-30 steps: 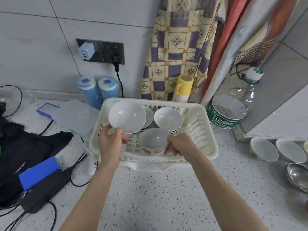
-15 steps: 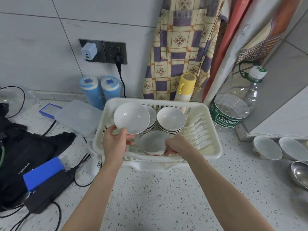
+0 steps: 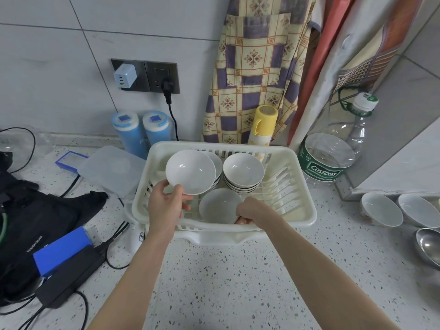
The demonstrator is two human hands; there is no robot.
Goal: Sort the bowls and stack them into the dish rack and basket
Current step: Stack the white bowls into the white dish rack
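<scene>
A cream plastic dish rack (image 3: 297,184) stands on the speckled counter. My left hand (image 3: 166,206) pinches the rim of a shallow white bowl (image 3: 190,171), tilted toward me above a stack of similar shallow bowls (image 3: 215,163) in the rack's back left. A stack of deeper white bowls (image 3: 242,172) sits at the back middle. My right hand (image 3: 252,210) grips the near rim of a small white bowl (image 3: 219,208), low inside the rack's front. Two more white bowls (image 3: 381,211) (image 3: 417,213) wait on the counter at the right.
A steel bowl (image 3: 428,246) lies at the right edge. A large water bottle (image 3: 331,158) stands right of the rack, a yellow flask (image 3: 264,122) and two blue canisters (image 3: 140,132) behind it. A plastic lid (image 3: 112,170), black bag (image 3: 35,222), blue pack (image 3: 62,248) and cables crowd the left.
My right hand has lowered the small bowl deeper into the rack's front. My left hand keeps the shallow bowl raised, almost unmoved. The camera view shifted slightly.
</scene>
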